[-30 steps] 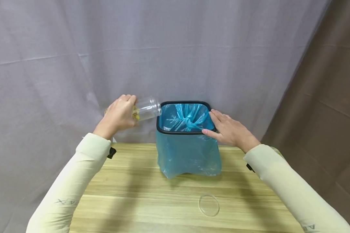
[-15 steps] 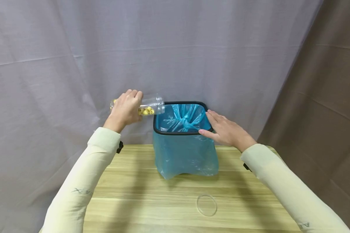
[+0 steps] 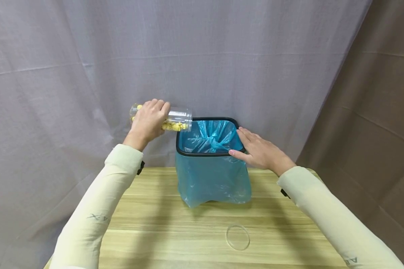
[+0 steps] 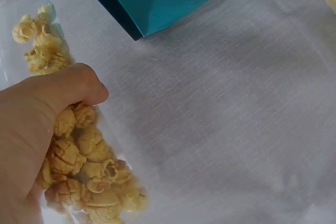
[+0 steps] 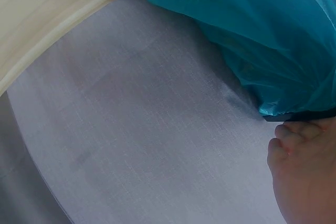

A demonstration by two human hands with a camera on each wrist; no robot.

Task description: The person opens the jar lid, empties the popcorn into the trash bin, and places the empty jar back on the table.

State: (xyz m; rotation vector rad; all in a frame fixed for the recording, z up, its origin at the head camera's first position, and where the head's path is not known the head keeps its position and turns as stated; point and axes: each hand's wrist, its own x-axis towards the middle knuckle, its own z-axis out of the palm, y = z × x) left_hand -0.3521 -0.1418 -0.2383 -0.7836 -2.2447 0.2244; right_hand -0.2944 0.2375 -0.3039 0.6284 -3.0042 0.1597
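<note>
My left hand [image 3: 149, 119] grips a clear jar [image 3: 180, 113] from above, its thumb across the wall in the left wrist view. Yellow popcorn [image 3: 175, 126] lies along the jar's lower side. Nearly level with a slight tilt, the lidless jar points its mouth over the left side of a bin's black rim [image 3: 205, 154]. A blue bag [image 3: 213, 179] lines the bin and hangs down over its outside. On the bin's right, my right hand [image 3: 262, 151] rests on the rim with straight fingers, thumb at the front corner. The right wrist view shows this hand beside the bag.
A thin clear ring [image 3: 238, 250] lies on the wooden table [image 3: 188, 231] in front of the bin. Grey cloth [image 3: 202, 67] hangs close behind the bin. A brown curtain [image 3: 367, 149] stands on the right.
My left hand has moved right and up with the jar, bringing its mouth over the rim. Popcorn has slid toward the mouth. The right hand stays on the rim.
</note>
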